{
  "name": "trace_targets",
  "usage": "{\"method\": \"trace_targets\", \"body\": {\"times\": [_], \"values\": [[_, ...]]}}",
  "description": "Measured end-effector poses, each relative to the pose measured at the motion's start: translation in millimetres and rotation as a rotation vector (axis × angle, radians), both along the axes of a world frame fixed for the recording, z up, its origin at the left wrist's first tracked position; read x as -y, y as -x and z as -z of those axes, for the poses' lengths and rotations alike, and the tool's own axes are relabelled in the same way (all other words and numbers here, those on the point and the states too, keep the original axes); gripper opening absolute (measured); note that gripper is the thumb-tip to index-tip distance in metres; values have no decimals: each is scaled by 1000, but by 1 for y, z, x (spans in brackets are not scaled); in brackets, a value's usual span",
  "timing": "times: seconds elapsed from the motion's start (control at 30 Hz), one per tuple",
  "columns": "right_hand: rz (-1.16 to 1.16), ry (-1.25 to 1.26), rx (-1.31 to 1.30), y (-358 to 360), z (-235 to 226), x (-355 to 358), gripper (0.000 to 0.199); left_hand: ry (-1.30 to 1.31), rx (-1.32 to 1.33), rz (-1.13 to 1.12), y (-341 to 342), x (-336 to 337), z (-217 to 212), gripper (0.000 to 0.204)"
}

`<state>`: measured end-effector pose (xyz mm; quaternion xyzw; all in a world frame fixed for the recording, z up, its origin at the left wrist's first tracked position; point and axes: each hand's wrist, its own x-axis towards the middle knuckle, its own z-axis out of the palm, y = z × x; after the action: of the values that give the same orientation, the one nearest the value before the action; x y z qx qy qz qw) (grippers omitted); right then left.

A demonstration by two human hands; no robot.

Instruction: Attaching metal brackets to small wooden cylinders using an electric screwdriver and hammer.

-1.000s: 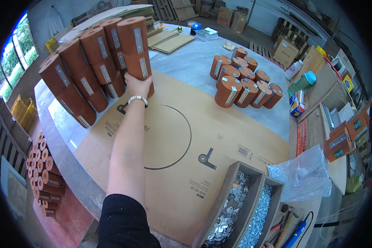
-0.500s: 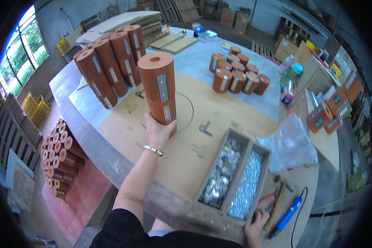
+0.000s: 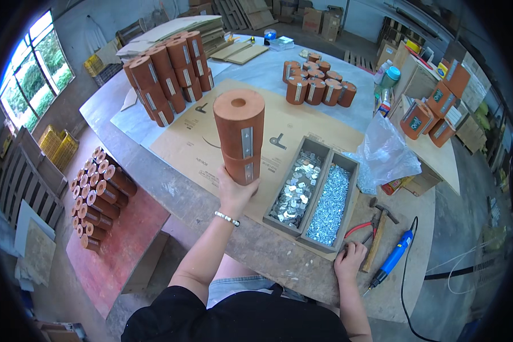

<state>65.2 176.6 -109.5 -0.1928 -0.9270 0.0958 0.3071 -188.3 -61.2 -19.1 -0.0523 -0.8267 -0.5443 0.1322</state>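
My left hand [image 3: 235, 191] is wrapped round the lower end of a tall reddish-brown cylinder [image 3: 237, 122], holding it upright over the brown cardboard sheet [image 3: 182, 142]. It has a round hole in its top, a seam partway down and small metal plates on its side. My right hand [image 3: 350, 259] lies on the table with its fingers curled; whatever is under them is hidden. Beside it are red-handled pliers [image 3: 360, 229], a wooden-handled hammer [image 3: 376, 245] and a blue power screwdriver [image 3: 394, 256]. A grey two-part tray [image 3: 332, 157] holds metal plates [image 3: 293, 194] and screws [image 3: 328, 202].
Stacked cylinders [image 3: 162, 74] stand at the far left, shorter ones [image 3: 316, 85] at the far right. More lie piled on a red low table [image 3: 119, 251]. A clear plastic bag [image 3: 387, 148] sits right of the tray. The screwdriver's black cord [image 3: 403, 302] hangs off the table.
The view has shifted, with more of the near table edge showing. My left hand has brought the cylinder closer to me and toward the tray. My right hand stays by the pliers.
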Motion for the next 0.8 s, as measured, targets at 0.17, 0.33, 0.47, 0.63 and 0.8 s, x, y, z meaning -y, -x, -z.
{"method": "trace_targets", "body": {"times": [0.17, 0.33, 0.47, 0.63, 0.8], "values": [[-3, -3, -17, -4, 3, -1, 24, -5, 43, 44, -4, 3, 1, 90], [10, -1, -49, -6, 1, 0, 27, -51, -342, -12, 3, 0, -52, 115], [-4, -22, -189, -11, -5, 3, 31, -93, -539, 112, 16, 5, -121, 111], [-8, 54, -331, -24, 5, -3, 33, -64, -591, 264, 17, 13, -131, 93], [-207, 196, -389, -39, -75, 42, 48, -808, -176, 641, -87, 21, -128, 68]]}}
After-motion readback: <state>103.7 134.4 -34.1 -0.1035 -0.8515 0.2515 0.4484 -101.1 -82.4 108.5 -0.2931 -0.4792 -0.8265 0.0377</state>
